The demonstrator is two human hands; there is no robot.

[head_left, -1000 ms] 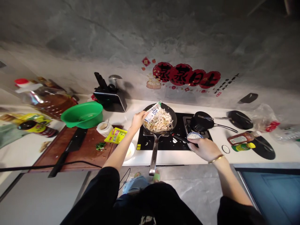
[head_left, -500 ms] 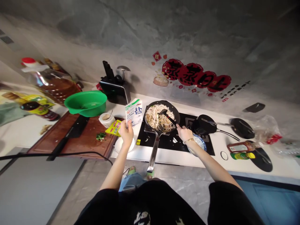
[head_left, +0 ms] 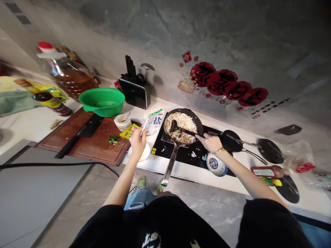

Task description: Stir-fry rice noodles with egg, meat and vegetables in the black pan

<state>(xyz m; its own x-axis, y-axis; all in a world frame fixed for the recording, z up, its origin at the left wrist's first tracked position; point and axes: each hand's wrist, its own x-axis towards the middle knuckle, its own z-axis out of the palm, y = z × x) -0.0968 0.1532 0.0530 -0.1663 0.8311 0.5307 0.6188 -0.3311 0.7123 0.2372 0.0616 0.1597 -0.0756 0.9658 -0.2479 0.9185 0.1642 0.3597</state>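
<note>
My left hand [head_left: 138, 142] is closed on a white packet of salt [head_left: 153, 124] with a green top edge, held tilted just left of the wok. In my right hand [head_left: 211, 142] is the handle of a black cooking spoon [head_left: 188, 132] with a red band. Its head rests among pale strands of food [head_left: 186, 121], which look like bean sprouts, in the dark wok [head_left: 199, 121]. The wok sits on a black cooktop [head_left: 178, 152], its metal handle [head_left: 169, 168] pointing toward me. A yellow packet [head_left: 130, 131] lies near my left hand.
Left are a cutting board [head_left: 77, 148] with a cleaver [head_left: 90, 126] and chopped greens [head_left: 114, 139], a green basin [head_left: 103, 112], a white jar [head_left: 122, 122] and a knife block [head_left: 134, 94]. A patterned bowl [head_left: 216, 164] and a small black pan [head_left: 231, 140] stand right.
The spoon's head has moved left and slightly down in the wok. The salt packet has tipped over to the right. The view has shifted, and the patterned bowl shows more from under my right arm.
</note>
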